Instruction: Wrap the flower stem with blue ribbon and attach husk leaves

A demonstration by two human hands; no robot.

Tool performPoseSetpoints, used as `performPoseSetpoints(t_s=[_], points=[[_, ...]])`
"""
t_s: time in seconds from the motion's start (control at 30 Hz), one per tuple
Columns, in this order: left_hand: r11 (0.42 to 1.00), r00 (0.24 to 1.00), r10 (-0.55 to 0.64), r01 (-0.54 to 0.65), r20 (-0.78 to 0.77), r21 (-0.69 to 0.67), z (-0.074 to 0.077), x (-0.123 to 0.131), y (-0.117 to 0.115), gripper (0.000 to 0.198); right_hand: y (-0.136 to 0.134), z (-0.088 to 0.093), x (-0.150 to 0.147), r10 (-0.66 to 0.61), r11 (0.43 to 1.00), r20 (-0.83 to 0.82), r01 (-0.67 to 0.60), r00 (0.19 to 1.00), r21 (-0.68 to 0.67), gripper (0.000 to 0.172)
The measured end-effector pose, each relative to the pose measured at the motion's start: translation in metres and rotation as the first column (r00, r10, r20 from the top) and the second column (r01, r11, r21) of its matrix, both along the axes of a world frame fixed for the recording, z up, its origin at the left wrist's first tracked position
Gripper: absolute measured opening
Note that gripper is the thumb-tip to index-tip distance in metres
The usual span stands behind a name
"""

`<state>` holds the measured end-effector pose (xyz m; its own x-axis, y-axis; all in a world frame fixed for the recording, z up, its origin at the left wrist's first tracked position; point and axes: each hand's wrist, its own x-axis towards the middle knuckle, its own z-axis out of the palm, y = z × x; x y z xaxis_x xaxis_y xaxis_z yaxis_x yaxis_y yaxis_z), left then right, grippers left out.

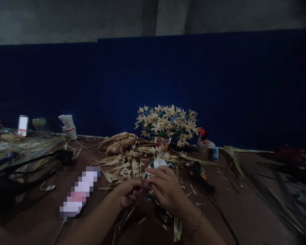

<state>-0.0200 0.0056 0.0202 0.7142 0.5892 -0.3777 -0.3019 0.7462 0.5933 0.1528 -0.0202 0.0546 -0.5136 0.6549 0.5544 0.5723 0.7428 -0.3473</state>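
Observation:
My left hand (131, 193) is closed, thumb and forefinger pinched together near the middle of the table. My right hand (165, 186) meets it at the fingertips, its fingers bent and pressed together. Whatever sits between the fingertips is too small and dark to make out. Just beyond the hands is a white roll (159, 163) with light blue strands around it, partly hidden by my right hand. Dried husk strips (129, 161) lie heaped behind my left hand. Past them stands a bunch of pale husk flowers (168, 120) in a striped cup (164, 141).
A black glue gun (200, 175) with its cord lies to the right, near a small blue cylinder (215, 154). On the left are a blurred-out phone (81, 190) on a cable and a dark strap-like object (63, 157). A blue partition (153, 75) rises behind the table.

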Motion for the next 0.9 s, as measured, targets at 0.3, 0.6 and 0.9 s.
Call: performPoseSetpoints(t_s=[0.3,0.6,0.9], points=[[0.896,0.935,0.319,-0.245,-0.156,0.370,-0.001,0.004,0.004,0.015,0.003,0.000,0.003,-0.200,0.978,0.090,0.204,0.976,-0.041,0.013],[0.699,0.740,0.618,-0.364,-0.266,0.615,-0.005,0.027,-0.009,0.029,0.009,-0.012,-0.009,-0.312,0.950,0.091,0.307,0.946,0.064,0.010],[0.527,0.615,0.744,-0.299,-0.262,0.795,-0.006,0.020,-0.006,0.017,0.006,-0.024,-0.014,-0.318,0.948,-0.032,0.319,0.947,0.019,0.012]])
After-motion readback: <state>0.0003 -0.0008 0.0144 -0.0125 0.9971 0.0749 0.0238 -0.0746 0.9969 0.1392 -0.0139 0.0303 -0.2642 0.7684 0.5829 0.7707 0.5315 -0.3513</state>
